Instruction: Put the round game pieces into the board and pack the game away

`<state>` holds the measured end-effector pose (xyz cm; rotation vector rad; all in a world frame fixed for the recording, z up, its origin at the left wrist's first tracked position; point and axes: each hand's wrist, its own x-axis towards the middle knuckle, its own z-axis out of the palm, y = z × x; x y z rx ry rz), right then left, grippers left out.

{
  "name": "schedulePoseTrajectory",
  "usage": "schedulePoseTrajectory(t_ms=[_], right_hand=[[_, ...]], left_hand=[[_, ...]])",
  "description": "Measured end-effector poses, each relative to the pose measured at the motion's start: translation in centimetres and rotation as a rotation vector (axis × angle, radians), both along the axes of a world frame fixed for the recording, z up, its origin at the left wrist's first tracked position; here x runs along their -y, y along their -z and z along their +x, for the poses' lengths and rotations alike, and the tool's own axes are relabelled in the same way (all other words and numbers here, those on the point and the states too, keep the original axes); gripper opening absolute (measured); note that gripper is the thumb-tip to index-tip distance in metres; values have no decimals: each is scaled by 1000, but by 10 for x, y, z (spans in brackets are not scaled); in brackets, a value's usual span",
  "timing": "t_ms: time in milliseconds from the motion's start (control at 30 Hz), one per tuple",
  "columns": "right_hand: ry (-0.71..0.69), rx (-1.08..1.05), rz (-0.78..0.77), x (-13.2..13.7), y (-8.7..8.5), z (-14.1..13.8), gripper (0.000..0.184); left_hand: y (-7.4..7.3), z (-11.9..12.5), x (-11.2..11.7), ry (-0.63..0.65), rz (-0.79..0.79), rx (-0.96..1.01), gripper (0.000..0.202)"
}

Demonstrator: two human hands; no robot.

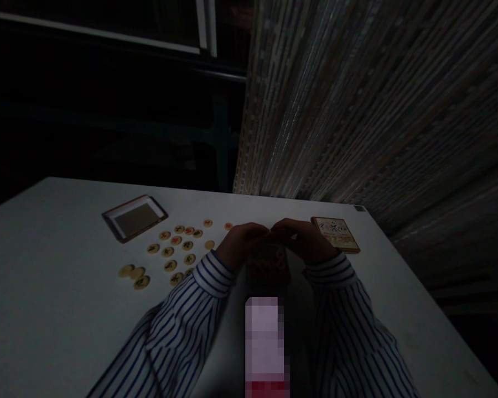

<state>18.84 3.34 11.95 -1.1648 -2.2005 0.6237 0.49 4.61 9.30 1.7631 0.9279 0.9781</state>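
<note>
The fingertips of the left hand (245, 243) and right hand (302, 237) come together, touching or nearly so; whether they pinch something between them I cannot tell. Just below them sits a dark box-like object (269, 272), partly hidden by the hands, with a red mark showing dimly near its right side. Left of the left hand, round wooden game pieces (176, 241) lie scattered, most bearing a single black or red character too small to read with certainty; a few show blank faces. Three at the near left touch or overlap, and the striped left sleeve (186, 331) partly covers another. Behind the right wrist is a flat illustrated box lid (337, 233) with large dark characters and a fine red line beneath, neither legible. A shallow open tray (136, 221) rests at the far left of the white table (66, 320). Tall ridged, striped material (336, 99) rises beyond the far edge, and a pixelated patch (265, 337) hides the near middle.
</note>
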Motion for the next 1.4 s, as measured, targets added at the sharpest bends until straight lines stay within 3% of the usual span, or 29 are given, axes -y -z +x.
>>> schedulePoseTrajectory(t_ms=[200,433,733,1233,1400], right_hand=[[-39,33,26,0,1,0,14],[-1,156,31,2,2,-3,20],[59,313,196,4,8,-10,20],[46,550,106,5,4,-16,22],[55,584,73,2,6,-11,19]], left_hand=[[-5,0,-1,-45,-131,-6,15],[7,2,-1,-87,-287,115,22],[7,4,-1,-134,-320,61,23],[16,3,-3,-68,-143,-123,19],[18,-5,-6,-217,67,-355,21]])
